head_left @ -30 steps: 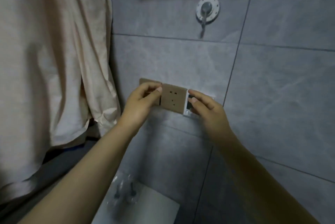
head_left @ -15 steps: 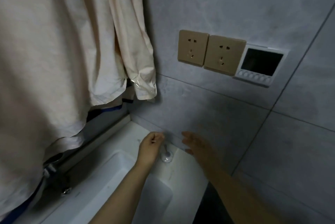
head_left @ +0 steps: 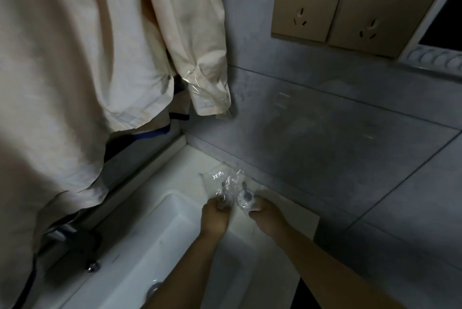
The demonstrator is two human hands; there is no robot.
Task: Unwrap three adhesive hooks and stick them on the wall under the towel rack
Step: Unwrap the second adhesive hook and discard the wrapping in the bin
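Two adhesive hooks lie at the back corner of the white basin ledge (head_left: 295, 211), close to the grey tiled wall (head_left: 325, 138). My left hand (head_left: 216, 213) is closed around the hook in crinkled clear wrapping (head_left: 226, 183). My right hand (head_left: 262, 211) pinches the round clear hook with a metal peg (head_left: 245, 197). Both hands rest low, side by side and almost touching. The towel rack is out of view.
Beige clothes (head_left: 82, 58) hang at the left, down to the basin's edge. Two tan wall sockets (head_left: 355, 6) and a white control panel (head_left: 440, 41) are at the upper right. The sink bowl (head_left: 160, 246) opens below my arms, with a dark tap (head_left: 77, 248) at its left.
The view has tilted down from the sockets to the basin. Both hands dropped from socket height to the ledge and closed on the hooks there.
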